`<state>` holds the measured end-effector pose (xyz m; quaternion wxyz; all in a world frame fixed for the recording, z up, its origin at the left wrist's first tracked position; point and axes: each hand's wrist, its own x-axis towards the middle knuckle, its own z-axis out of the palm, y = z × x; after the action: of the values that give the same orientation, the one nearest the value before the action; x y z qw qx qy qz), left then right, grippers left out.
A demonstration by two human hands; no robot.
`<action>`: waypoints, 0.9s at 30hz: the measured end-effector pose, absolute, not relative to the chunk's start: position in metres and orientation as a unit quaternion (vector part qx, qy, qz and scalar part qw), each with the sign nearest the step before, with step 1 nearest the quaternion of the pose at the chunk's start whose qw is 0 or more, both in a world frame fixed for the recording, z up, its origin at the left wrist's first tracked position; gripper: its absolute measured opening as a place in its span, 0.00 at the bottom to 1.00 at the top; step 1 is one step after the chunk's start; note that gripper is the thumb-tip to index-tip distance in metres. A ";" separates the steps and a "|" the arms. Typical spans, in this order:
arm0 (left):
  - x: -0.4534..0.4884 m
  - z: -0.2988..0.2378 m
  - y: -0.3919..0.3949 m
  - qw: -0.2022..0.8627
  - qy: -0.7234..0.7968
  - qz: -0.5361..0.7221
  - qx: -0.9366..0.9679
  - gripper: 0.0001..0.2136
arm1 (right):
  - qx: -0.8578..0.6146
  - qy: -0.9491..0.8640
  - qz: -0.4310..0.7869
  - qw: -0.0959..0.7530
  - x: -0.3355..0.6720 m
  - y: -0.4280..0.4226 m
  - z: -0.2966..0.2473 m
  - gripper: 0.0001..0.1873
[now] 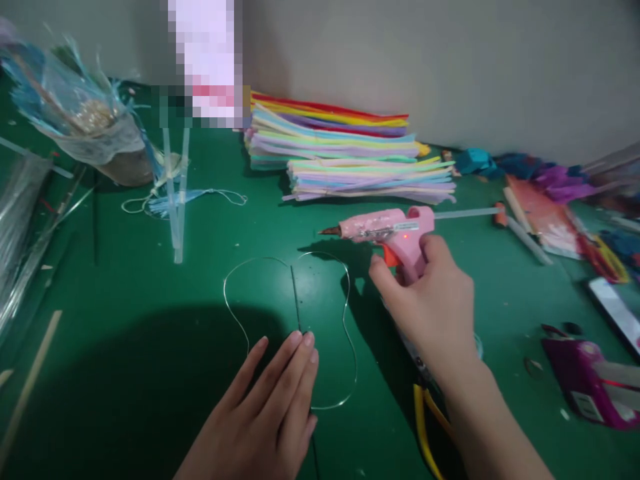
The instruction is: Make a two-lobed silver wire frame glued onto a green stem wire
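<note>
My right hand (pixel 440 303) is wrapped round the handle of a pink hot glue gun (pixel 377 225), with a small red light lit on its side. Its nozzle points left above the table, and a clear glue stick (pixel 467 213) protrudes from the back. My left hand (pixel 280 390) lies flat, fingers stretched, over a thin dark rod (pixel 295 293) and part of a bent silver wire (pixel 349 287). The wire curves into two rounded lobes, one on each side of the rod. My left hand hides the lower left of the wire and part of the rod.
Bundles of coloured pipe cleaners (pixel 350 143) lie by the wall. Two clear glue sticks (pixel 179 200), a blue tassel (pixel 185 200) and a wrapped pot (pixel 115 147) are at the left. Yellow-handled pliers (pixel 423 427) lie under my right forearm; a magenta tool (pixel 585 380) lies right.
</note>
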<state>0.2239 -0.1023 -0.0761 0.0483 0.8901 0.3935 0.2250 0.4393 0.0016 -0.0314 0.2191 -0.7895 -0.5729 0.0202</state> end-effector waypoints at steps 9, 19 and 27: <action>0.225 -0.080 -0.102 0.055 0.400 0.212 0.890 0.20 | -0.790 -0.578 -0.014 0.205 0.435 -0.002 -0.049 0.18; 0.225 -0.081 -0.105 0.067 0.398 0.221 0.888 0.20 | -0.763 -0.610 -0.035 0.209 0.432 -0.003 -0.052 0.19; 0.193 -0.052 -0.053 0.053 0.437 0.132 0.888 0.27 | -0.747 -0.626 -0.031 0.222 0.433 -0.003 -0.049 0.21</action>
<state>0.1931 -0.0527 -0.0517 0.0526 0.8883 0.4368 0.1322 0.4333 -0.0033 -0.0493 0.2217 -0.7473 -0.6256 -0.0314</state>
